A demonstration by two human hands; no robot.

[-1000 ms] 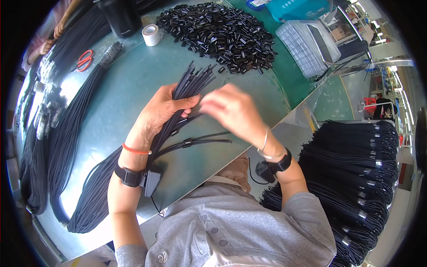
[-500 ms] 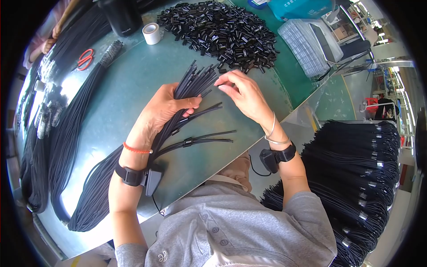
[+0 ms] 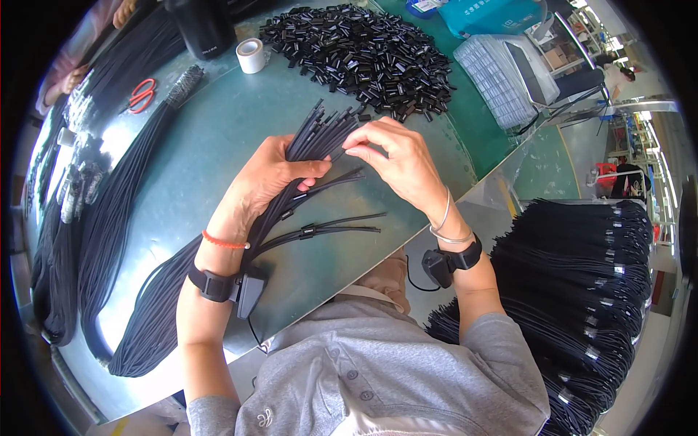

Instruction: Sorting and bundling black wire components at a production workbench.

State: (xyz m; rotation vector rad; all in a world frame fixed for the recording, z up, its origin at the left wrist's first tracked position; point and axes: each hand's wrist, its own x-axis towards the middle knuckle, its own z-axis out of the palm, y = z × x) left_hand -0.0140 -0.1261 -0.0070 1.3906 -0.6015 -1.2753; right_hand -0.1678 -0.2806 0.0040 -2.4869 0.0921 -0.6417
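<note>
My left hand (image 3: 275, 173) is wrapped around a thick bundle of thin black cords (image 3: 316, 138). The cords' loose ends fan out above its thumb, and their long lengths trail down to the left over the table. Thumb and forefinger of my right hand (image 3: 403, 160) pinch at the right side of those ends, seemingly on a single cord; the fingertips partly hide it. Below the hands, a few cords stick out to the right, gathered through a small flat black sleeve (image 3: 308, 232). Another such sleeve (image 3: 286, 214) sits on cords closer to the bundle.
A large heap of small black pieces (image 3: 363, 58) lies at the far side, beside a tape roll (image 3: 251, 56) and a dark cylinder (image 3: 200, 27). Red-handled scissors (image 3: 142, 96) and more cord bundles (image 3: 123, 189) lie left. Stacked black cords (image 3: 574, 291) stand right. Another person's hand (image 3: 74, 78) shows far left.
My right hand has moved slightly left and down, its fingertips now against the bundle's edge. The left hand keeps its hold in the same place.
</note>
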